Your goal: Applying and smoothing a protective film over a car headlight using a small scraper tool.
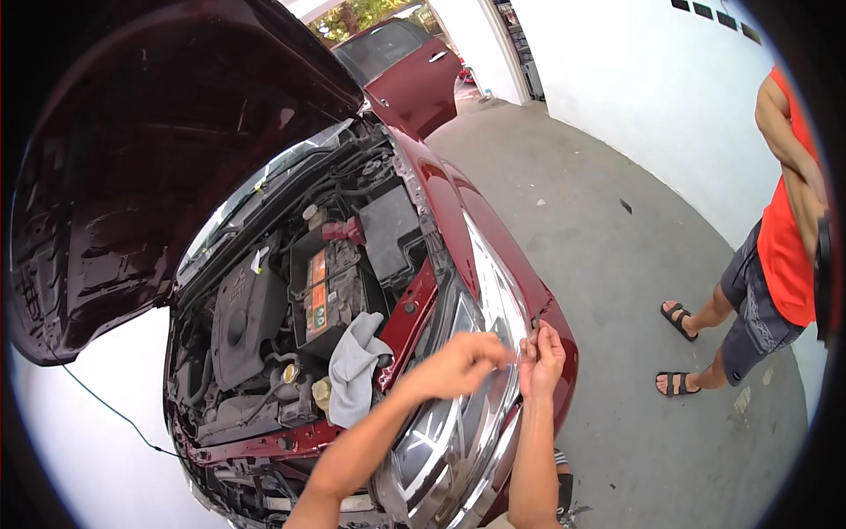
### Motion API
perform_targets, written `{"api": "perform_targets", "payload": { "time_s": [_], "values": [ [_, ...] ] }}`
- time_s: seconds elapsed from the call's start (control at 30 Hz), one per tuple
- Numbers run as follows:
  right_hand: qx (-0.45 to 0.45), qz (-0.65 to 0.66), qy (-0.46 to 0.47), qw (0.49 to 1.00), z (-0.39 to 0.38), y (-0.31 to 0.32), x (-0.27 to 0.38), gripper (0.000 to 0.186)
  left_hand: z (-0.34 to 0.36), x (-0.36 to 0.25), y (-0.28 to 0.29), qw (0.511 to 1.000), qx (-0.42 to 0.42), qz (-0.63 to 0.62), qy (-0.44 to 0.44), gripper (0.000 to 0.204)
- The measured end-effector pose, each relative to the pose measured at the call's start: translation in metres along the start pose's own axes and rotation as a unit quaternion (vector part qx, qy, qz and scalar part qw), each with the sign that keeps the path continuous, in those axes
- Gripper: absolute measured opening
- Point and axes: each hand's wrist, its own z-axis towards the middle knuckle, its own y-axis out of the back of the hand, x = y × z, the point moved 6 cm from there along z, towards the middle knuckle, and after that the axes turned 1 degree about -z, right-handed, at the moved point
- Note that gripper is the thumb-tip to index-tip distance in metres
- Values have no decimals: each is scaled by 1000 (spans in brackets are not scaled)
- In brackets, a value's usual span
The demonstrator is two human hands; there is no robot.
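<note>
Both of my hands are over the front corner of a dark red car, above its headlight [432, 450]. My left hand [458, 363] is closed, its fingers curled and slightly blurred toward my right hand; anything in them is hidden. Close beside it, my right hand [544, 363] is pinched at the edge of the red fender [548, 309]. A small dark thing shows at its fingertips, too small to make out. A grey cloth [352, 375] lies draped over the front edge of the engine bay, left of my forearms.
The raised hood [167, 132] stands over the engine bay, with its battery [328, 295] and engine cover [249, 322]. An open car door [414, 81] sticks out farther back. At the right, a person in an orange top [784, 256] stands on the grey floor [608, 291] by a white wall.
</note>
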Motion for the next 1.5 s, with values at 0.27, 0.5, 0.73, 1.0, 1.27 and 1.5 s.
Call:
{"api": "perform_targets", "payload": {
  "time_s": [0.27, 0.5, 0.73, 1.0, 1.27, 1.5],
  "values": [
    [-7, -46, 50, 998, 19, 9, 0, 13, 34, -136, 250, 748, -651, -76, 107, 30],
    [52, -54, -22, 997, 12, -10, -27, 25, -54, -213, 152, 769, -502, 216, -330, 35],
    [94, 17, -30, 995, 11, -7, -2, 25, 2, 8, 14, 918, -293, 254, -87, 25],
    [82, 6, -36, 996, 4, -10, 19, 26, 4, 24, -17, 880, -124, 446, -110, 33],
    [84, -19, -71, 994, -17, 1, 15, 29, 4, 26, -26, 864, -178, 470, -13, 57],
    [3, -144, -76, 987, -1, 13, 5, 28, 2, 18, -20, 911, -133, 380, -90, 21]
  ]
}}
